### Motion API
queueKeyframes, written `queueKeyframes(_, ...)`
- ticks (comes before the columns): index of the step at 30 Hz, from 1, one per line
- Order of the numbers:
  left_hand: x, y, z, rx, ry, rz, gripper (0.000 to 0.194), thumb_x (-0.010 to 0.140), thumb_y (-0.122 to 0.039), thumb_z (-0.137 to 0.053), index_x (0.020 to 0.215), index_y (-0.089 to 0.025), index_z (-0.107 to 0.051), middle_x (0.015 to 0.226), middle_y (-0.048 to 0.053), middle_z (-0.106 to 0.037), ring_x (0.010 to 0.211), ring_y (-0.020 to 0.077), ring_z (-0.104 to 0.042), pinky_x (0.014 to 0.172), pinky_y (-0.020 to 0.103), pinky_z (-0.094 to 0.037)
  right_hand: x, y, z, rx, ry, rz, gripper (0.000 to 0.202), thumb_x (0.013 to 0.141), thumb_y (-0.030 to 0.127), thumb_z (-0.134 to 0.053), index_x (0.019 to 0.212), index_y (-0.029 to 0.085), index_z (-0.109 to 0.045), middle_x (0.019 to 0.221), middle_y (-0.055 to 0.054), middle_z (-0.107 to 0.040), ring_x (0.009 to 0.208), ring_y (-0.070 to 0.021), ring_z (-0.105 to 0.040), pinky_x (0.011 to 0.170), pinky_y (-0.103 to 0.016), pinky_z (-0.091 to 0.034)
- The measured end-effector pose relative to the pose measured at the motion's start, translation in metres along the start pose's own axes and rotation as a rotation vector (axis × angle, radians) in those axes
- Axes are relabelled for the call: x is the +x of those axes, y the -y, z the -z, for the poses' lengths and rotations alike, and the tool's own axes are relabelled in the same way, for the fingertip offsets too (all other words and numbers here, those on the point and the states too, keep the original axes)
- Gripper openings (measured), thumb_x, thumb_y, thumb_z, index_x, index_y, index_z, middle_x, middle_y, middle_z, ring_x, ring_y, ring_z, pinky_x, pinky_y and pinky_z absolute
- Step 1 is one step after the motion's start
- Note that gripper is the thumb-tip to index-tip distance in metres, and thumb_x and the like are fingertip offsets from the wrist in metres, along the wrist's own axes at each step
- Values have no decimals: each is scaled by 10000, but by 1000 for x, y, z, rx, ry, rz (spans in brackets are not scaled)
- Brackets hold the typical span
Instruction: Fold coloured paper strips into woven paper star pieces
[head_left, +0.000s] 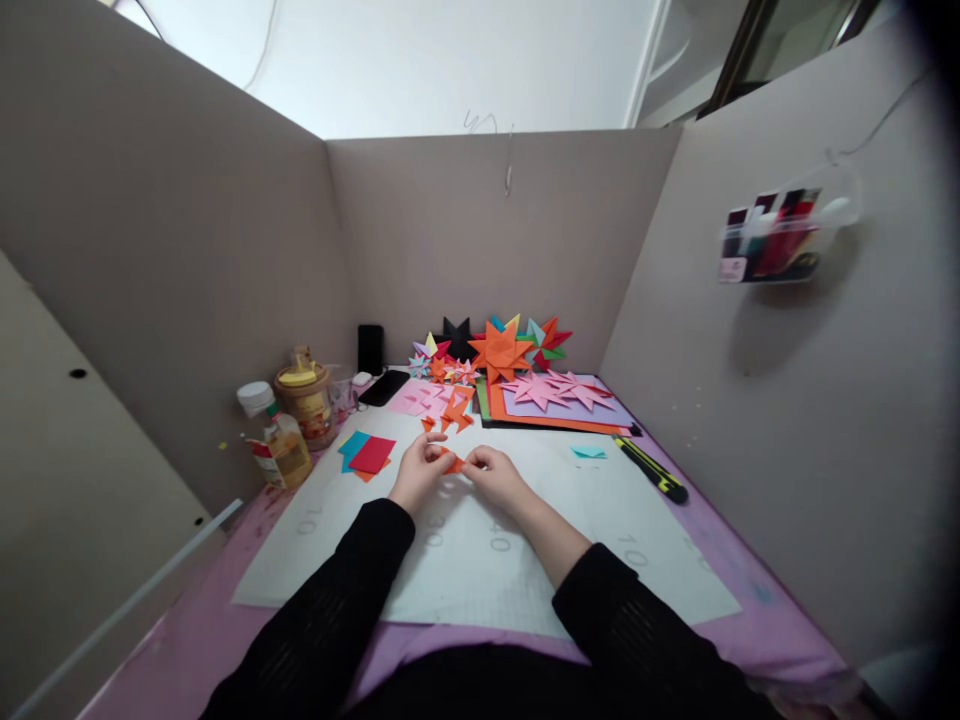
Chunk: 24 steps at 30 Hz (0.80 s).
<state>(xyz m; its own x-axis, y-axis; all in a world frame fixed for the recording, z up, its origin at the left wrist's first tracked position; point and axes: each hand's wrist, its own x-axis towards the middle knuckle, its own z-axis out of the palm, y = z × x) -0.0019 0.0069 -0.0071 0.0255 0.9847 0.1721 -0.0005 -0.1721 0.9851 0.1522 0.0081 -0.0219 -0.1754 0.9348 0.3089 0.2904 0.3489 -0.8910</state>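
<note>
Between my two hands, above the white mat (465, 590), is a small orange piece of paper (454, 464). My left hand (421, 470) pinches its left side and my right hand (493, 474) pinches its right side. The fingers hide much of the paper, so its exact folds cannot be made out. Just beyond my hands lie folded orange paper pieces (456, 410), with pink folded pieces (424, 398) behind them. To the left of my left hand rests a small stack of square paper sheets (373, 455), red on top, blue and orange beneath.
Finished paper stars (501, 350) stand against the back panel. Pink stars (551, 390) lie on coloured sheets. A utility knife (651, 470) and a turquoise folded paper (589, 453) are at right. A bottle (281, 445), a jar (306, 400) and a phone (385, 388) sit at left.
</note>
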Motion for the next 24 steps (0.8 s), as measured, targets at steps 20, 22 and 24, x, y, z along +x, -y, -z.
queueKeyframes(20, 1, 2, -1, -4, 83, 11, 286, 653, -385, -662, 699, -110, -600, 629, 8, -574, 576, 103, -505, 545, 213, -364, -3, 6, -8, 523, 20, -213, 165, 630, 295, -648, 611, 143, -586, 492, 45, -480, 452, -68, -361, 461, -213, -249)
queueKeyframes(22, 1, 3, 1, -5, 64, 5, 271, 653, -377, -657, 659, -114, -592, 596, -6, -560, 546, 92, -485, 532, 211, -351, -4, 8, -9, 523, 73, -209, 160, 632, 290, -654, 619, 148, -581, 508, 44, -498, 460, -69, -382, 470, -212, -266)
queueKeyframes(24, 1, 2, 2, -3, 58, 3, 266, 638, -371, -666, 637, -116, -593, 576, -11, -555, 528, 91, -477, 520, 211, -344, -4, 9, -8, 523, 79, -194, 157, 640, 292, -653, 647, 155, -577, 534, 42, -520, 470, -72, -405, 476, -211, -280)
